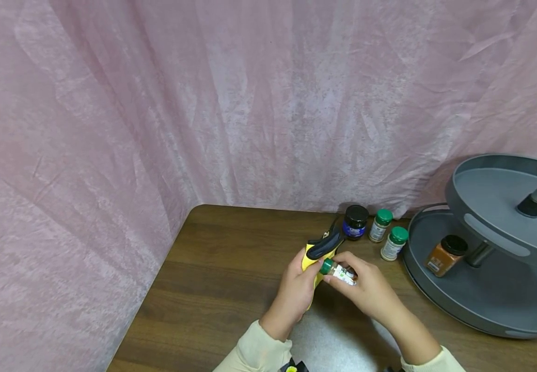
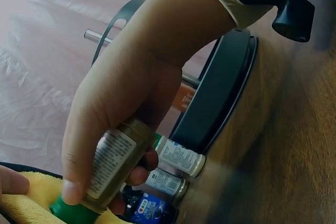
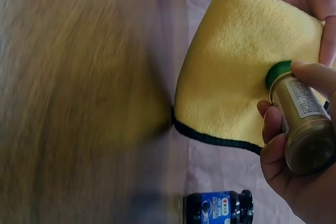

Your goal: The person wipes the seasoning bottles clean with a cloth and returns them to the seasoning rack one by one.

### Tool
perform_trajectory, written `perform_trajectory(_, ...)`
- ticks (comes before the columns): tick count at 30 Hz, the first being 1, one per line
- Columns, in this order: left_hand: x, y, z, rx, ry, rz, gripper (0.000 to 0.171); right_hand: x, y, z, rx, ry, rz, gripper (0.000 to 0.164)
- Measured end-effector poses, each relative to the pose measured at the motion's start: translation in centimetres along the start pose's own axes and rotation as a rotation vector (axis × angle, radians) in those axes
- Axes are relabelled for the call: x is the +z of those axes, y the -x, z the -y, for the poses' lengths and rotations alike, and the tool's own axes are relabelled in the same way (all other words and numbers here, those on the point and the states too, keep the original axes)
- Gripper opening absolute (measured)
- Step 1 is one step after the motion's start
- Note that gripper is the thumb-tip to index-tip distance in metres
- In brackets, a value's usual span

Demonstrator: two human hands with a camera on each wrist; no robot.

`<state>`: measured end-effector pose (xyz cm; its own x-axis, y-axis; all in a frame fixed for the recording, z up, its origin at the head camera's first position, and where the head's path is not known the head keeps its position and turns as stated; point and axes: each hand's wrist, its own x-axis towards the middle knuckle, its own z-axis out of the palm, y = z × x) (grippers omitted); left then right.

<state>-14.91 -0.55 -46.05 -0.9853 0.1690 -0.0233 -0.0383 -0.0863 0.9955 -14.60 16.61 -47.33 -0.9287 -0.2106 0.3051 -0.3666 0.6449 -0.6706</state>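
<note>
My left hand (image 1: 295, 287) grips a folded yellow cloth (image 3: 231, 61) with a dark border. In my right hand (image 1: 366, 285) is a small spice jar (image 3: 302, 119) with a green lid and a white label, tilted on its side. The lid touches the yellow face of the cloth in the right wrist view. Seen from the left wrist, the right fingers wrap round the jar (image 2: 113, 163), and only a bit of the left hand (image 2: 13, 181) shows at the edge. The jar's contents are hard to make out.
Two green-lidded spice jars (image 1: 394, 244) (image 1: 380, 226) and a black-lidded dark jar (image 1: 354, 222) stand by the back edge of the wooden table (image 1: 194, 299). At right rises a grey two-tier turntable (image 1: 470, 315); an orange-brown jar (image 1: 444, 257) sits on its lower tier.
</note>
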Motion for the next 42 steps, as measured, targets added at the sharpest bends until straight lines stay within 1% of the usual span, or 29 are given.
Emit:
perform_trajectory(3,0.05,0.0,-0.06,0.011,0.0,-0.003,0.031,-0.11,0.09,0.4,0.007,-0.033,0.007,0.031)
perform_trajectory(6,0.09,0.05,-0.12,0.004,-0.002,-0.01,0.031,-0.29,0.14,0.75,0.023,-0.058,-0.003,0.032)
perform_trajectory(9,0.13,0.11,-0.11,-0.023,0.0,-0.01,0.034,-0.49,0.11,1.0,0.057,-0.094,-0.015,0.032)
perform_trajectory(10,0.15,0.13,-0.12,-0.037,0.005,-0.009,0.034,-0.51,0.09,1.04,0.068,-0.105,-0.019,0.031)
perform_trajectory(13,0.23,0.18,-0.14,-0.052,0.031,-0.004,0.038,-0.64,0.03,1.11,0.106,-0.149,-0.022,0.031)
perform_trajectory(18,0.44,0.23,-0.26,-0.041,0.047,-0.01,0.037,-0.84,-0.06,1.04,0.163,-0.207,-0.013,0.031)
perform_trajectory(21,0.59,0.23,-0.22,-0.029,0.033,-0.018,0.034,-0.84,-0.12,0.95,0.173,-0.177,-0.019,0.032)
perform_trajectory(25,0.74,0.34,-0.01,0.011,-0.035,-0.037,0.031,-0.72,-0.11,0.81,0.174,-0.107,-0.016,0.031)
perform_trajectory(28,0.72,0.45,0.12,0.034,-0.076,-0.039,0.03,-0.68,-0.06,0.78,0.188,-0.079,0.011,0.033)
perform_trajectory(32,0.59,0.55,0.24,0.032,-0.078,-0.021,0.031,-0.71,0.0,0.84,0.2,-0.064,0.055,0.038)
perform_trajectory(35,0.46,0.59,0.29,0.033,-0.078,-0.004,0.032,-0.68,0.08,0.91,0.188,-0.051,0.087,0.039)
perform_trajectory(37,0.37,0.56,0.31,0.034,-0.082,0.004,0.032,-0.58,0.16,0.96,0.161,-0.047,0.102,0.037)
perform_trajectory(40,0.25,0.44,0.28,0.028,-0.085,0.01,0.033,-0.34,0.26,1.0,0.092,-0.025,0.089,0.031)
perform_trajectory(42,0.21,0.3,0.24,0.021,-0.067,0.019,0.033,-0.21,0.34,1.02,0.043,-0.006,0.063,0.029)
